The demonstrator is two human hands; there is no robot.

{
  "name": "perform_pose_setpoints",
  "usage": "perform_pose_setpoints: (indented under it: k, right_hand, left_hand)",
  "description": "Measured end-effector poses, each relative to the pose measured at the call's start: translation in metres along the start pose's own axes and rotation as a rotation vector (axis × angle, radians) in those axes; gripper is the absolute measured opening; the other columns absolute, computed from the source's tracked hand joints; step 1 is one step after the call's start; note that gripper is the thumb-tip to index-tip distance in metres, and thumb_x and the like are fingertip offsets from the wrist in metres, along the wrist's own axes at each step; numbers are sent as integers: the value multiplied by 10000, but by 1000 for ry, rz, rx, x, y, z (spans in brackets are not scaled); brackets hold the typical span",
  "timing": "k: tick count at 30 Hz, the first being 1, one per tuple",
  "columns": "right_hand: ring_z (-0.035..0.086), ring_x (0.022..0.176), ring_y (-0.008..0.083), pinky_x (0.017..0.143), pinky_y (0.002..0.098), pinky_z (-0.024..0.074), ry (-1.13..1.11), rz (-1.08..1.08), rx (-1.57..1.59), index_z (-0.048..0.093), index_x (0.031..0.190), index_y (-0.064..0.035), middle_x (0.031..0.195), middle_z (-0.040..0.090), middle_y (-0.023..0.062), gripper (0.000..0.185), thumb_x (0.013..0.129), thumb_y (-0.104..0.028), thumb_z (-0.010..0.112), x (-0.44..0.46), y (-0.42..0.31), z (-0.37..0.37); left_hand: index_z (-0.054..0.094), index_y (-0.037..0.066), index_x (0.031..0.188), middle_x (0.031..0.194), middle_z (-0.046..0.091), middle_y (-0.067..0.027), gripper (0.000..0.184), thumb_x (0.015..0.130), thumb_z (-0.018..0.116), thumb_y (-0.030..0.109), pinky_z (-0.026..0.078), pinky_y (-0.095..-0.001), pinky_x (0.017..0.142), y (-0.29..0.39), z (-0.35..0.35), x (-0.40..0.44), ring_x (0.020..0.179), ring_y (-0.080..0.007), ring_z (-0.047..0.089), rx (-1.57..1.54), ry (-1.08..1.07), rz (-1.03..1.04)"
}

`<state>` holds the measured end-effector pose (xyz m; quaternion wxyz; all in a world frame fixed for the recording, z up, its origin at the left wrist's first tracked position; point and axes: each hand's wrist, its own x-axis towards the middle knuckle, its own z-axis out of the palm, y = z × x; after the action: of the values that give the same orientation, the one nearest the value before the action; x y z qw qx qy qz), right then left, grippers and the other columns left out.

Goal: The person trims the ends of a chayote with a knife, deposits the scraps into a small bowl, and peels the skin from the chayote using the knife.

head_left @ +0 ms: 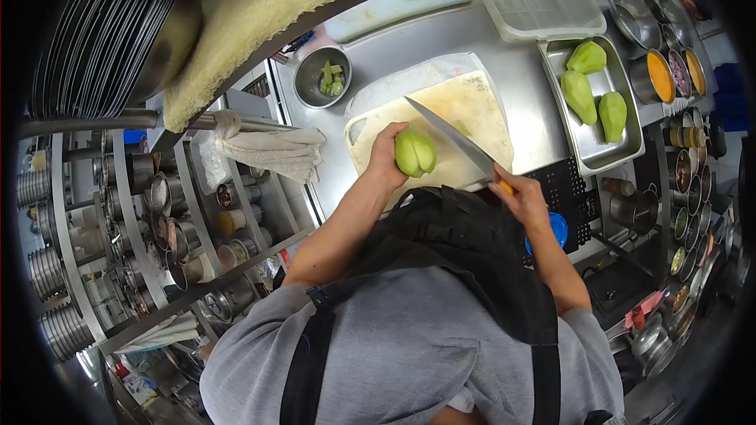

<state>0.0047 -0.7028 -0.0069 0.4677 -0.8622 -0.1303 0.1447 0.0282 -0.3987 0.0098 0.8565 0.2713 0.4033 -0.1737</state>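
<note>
Head view, green vegetable (416, 153), gripped in left fingers (391, 133)

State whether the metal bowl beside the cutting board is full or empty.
Partly filled: green pieces lie in the metal bowl, leaving much of its inside bare.

Crowded kitchen storage, seen from above.
Upper left: a stack of thin dishes (110, 35) beside a yellowish, fleecy cloth (260, 27); below them a pale towel (272, 149) hangs. Lower left: a metal rack (206, 289) crowded with pots. Top centre: a pale blue slab (402, 6). Right: a round container of orange food (660, 76); lower, a pink cloth (644, 309) near pans (652, 340).
</note>
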Motion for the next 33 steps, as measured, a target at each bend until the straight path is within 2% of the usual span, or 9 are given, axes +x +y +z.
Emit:
perform_pose_setpoints:
  k: [2,5,6,8,12,20,26,28,33]
  right_hand:
    - [707,912,138,828,287,525,-17,78,66,671,1243,-47,1005,746,166,412,859,-161,771,-7,4,0]
    - [680,970,114,877,287,511,-30,40,99,655,1265,-44,1062,741,155,440,857,-157,776,2,-29,6]
    - [723,921,291,830,332,536,-12,-15,106,661,1258,-86,1006,716,184,442,852,-224,771,7,-41,9]
    - [703,847,331,780,363,542,11,-218,117,650,1270,-85,948,710,175,459,848,-226,764,19,-70,11]
    - [673,776,355,719,406,537,-14,-383,29,634,1289,-99,880,695,158,481,846,-240,755,31,-103,9]
    - [650,704,344,666,426,523,-67,-384,-127,633,1300,-144,779,650,139,495,843,-287,756,34,-100,8]
    - [685,768,287,717,363,530,-79,-324,-125,635,1307,-88,857,696,151,506,831,-179,777,32,-75,1]
    - [690,788,312,733,359,533,-44,-232,-35,650,1277,-83,884,701,163,468,839,-192,772,27,-44,-1]
    - [695,836,344,771,351,533,-10,-140,171,667,1234,-57,930,708,179,419,855,-207,762,16,-62,-2]
  left_hand:
    - [595,65,1109,1022,665,-130,317,934,532,322,555,-500,785,5,-5,-2,887,-298,672,78,13,17]
    - [595,65,1166,1058,671,-127,365,962,490,348,553,-484,809,8,3,1,941,-293,673,93,-66,-17]
    - [595,65,1166,1058,671,-127,365,962,490,348,553,-484,809,6,8,3,941,-293,673,95,-71,-19]
    - [582,72,1187,1081,655,-110,385,973,494,380,546,-429,860,0,14,7,1006,-276,645,36,-89,103]
    - [591,60,1193,1120,655,-124,391,970,473,359,520,-420,905,1,14,13,1029,-274,638,30,-274,28]
    - [596,59,1173,1094,659,-121,373,961,480,343,509,-425,929,1,18,16,1006,-278,637,3,-234,44]
    - [594,43,1193,1116,663,-130,377,968,467,318,519,-428,922,-5,14,10,1015,-281,642,-57,-306,-13]
    - [614,50,1194,1118,675,-150,381,963,460,312,547,-458,882,-2,22,3,991,-299,661,20,-114,30]
    - [593,30,1226,1104,677,-180,406,977,441,313,547,-463,890,0,28,0,961,-324,673,143,-114,40]
